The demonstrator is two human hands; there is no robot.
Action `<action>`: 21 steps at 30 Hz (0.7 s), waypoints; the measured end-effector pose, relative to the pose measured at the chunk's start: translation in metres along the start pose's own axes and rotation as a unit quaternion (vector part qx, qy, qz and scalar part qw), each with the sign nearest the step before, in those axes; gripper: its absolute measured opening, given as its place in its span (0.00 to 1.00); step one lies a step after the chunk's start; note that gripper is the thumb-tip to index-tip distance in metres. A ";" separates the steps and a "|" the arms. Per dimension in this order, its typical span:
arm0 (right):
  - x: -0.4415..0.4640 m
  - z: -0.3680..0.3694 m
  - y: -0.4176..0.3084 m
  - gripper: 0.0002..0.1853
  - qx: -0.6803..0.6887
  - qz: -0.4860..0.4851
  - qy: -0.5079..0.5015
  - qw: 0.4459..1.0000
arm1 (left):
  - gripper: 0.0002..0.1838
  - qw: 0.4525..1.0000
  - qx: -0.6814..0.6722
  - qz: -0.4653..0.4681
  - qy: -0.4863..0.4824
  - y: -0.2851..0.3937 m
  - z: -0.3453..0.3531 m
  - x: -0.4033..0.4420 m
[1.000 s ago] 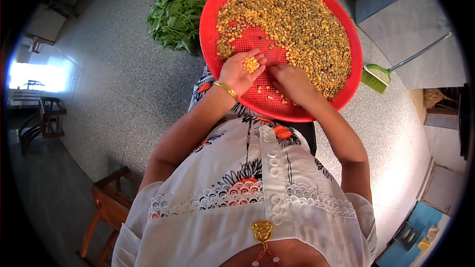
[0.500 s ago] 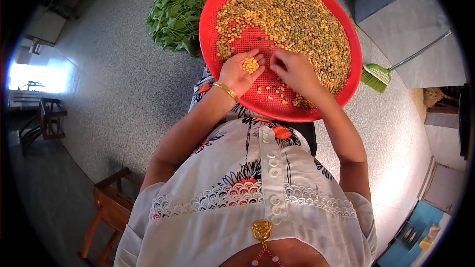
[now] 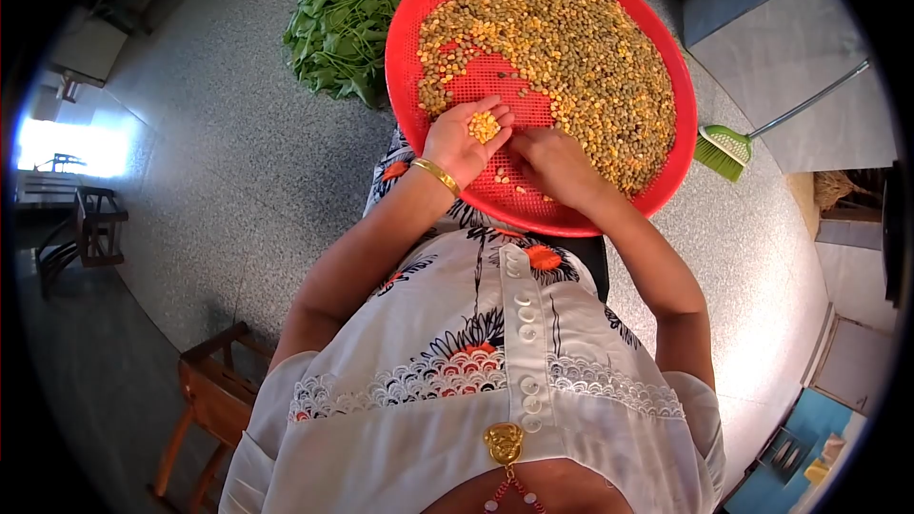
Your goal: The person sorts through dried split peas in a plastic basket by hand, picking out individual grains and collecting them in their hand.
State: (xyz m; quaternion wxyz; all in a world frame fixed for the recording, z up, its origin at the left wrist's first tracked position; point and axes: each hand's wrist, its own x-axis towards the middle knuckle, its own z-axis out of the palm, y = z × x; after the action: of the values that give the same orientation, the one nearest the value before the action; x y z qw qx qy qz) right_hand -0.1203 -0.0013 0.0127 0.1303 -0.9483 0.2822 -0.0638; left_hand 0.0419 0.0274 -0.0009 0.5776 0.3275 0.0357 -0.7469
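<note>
My left hand (image 3: 462, 141) is palm up over the near left part of a round red mesh tray (image 3: 400, 67), cradling a small heap of yellow corn kernels (image 3: 484, 127). Beside it, my right hand (image 3: 554, 164) is palm down, its fingers curled toward the mesh. Its fingertips are hidden, so anything pinched there cannot be seen. Yellow kernels mixed with greenish-brown beans (image 3: 590, 57) cover the far and right parts of the tray. A few loose kernels (image 3: 503, 178) are scattered near the front rim.
Leafy green stems (image 3: 338, 33) lie on the speckled floor (image 3: 228, 124) left of the tray. A green broom (image 3: 725, 148) rests to the right. A wooden chair (image 3: 214, 385) stands at the lower left.
My right hand has come down and nearer to me, fingers curling onto the mesh and covering some loose kernels there. My left hand has barely moved.
</note>
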 end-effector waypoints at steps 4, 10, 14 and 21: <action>0.002 -0.005 -0.005 0.08 0.091 0.021 -0.003 0.996 | 0.13 1.000 -0.010 0.011 -0.001 0.000 -0.002 0.001; 0.000 0.013 -0.013 0.09 0.059 -0.009 -0.037 0.998 | 0.16 1.000 0.007 0.018 0.011 0.001 0.000 0.000; -0.003 0.013 -0.017 0.07 0.054 0.004 -0.039 0.998 | 0.16 1.000 -0.001 0.014 0.000 0.000 -0.004 0.003; 0.002 -0.011 -0.020 0.07 0.094 0.043 0.052 0.993 | 0.16 1.000 0.009 0.014 -0.010 -0.001 -0.005 0.003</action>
State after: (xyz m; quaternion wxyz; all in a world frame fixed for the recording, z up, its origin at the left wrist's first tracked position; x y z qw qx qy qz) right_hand -0.1100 0.0115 0.0291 0.2071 -0.9140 0.3222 -0.1336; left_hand 0.0424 0.0272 -0.0069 0.5857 0.3256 0.0187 -0.7420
